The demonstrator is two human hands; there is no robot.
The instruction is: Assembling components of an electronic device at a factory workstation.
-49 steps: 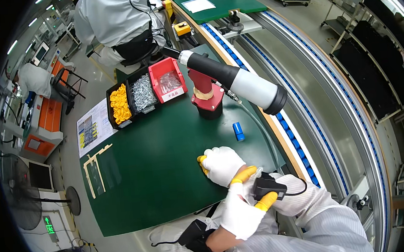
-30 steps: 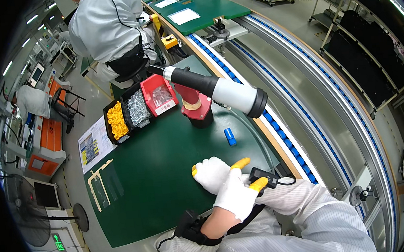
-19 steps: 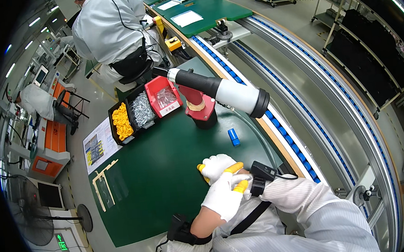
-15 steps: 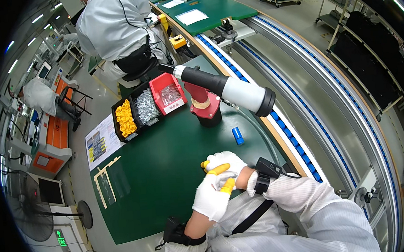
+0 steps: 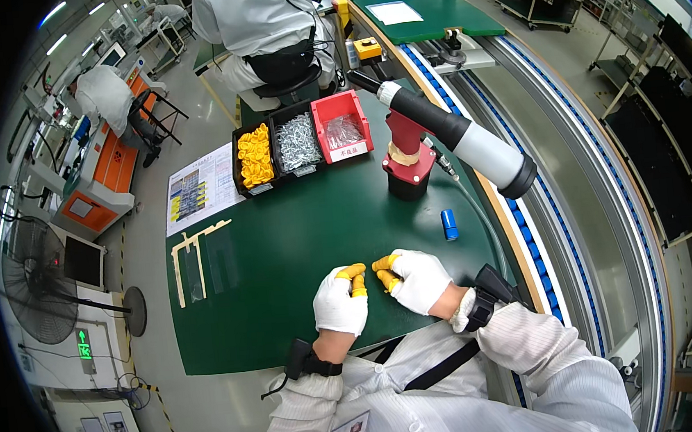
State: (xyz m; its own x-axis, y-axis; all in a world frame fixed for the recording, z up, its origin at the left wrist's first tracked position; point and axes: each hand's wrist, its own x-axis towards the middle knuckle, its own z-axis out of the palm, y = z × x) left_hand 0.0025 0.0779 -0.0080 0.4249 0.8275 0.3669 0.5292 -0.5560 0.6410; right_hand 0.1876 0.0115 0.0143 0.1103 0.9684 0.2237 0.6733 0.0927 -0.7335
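Green tabletop (image 5: 282, 238) | left hand (image 5: 341, 304) and right hand (image 5: 418, 281) apart near its front edge, fingers curled, cannot tell if gripping | blue cylinder (image 5: 449, 225) untouched beyond right hand | yellow pieces (image 5: 255, 156) boxed; no finished step visible

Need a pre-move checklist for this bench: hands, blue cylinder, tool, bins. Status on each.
1. Hands apart: ok; a gap shows between left hand and right hand.
2. Gloves on both hands: ok, white with yellow fingertips.
3. Hands free of parts: cannot tell; fingers are curled and could hide something small.
4. Blue cylinder clear of hands: ok, on the green tabletop beyond the right hand.
5. Black-and-white tool off the tabletop: ok, up at the red stand.
6. Bins stocked: ok, yellow parts and silver metal parts visible.
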